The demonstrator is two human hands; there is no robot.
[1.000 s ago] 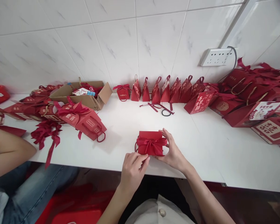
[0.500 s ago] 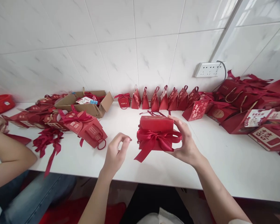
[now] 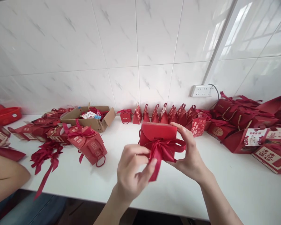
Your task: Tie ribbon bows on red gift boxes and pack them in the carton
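Note:
A small red gift box [image 3: 159,132] with a slotted front flap is held up over the white table, tilted toward me. My right hand [image 3: 189,153] grips its right side, thumb below and fingers at the top edge. A dark red satin ribbon [image 3: 164,151] is tied in a bow across the front. At the bow's left part, my left hand [image 3: 134,168] has its thumb and fingertips closed round the ribbon, one tail hanging below them. The fingers hide the bow's left loop.
Small triangular boxes [image 3: 173,115] line the tiled wall. Finished-looking red boxes [image 3: 243,115] pile up at right. At left are a cardboard box [image 3: 100,125], a handled red box [image 3: 91,145], loose ribbons [image 3: 46,156] and a co-worker's arm [image 3: 8,175].
My left hand has come rightward from beside the box onto the ribbon. My right hand keeps its hold, and the box front tips more into view. The camera has tilted up.

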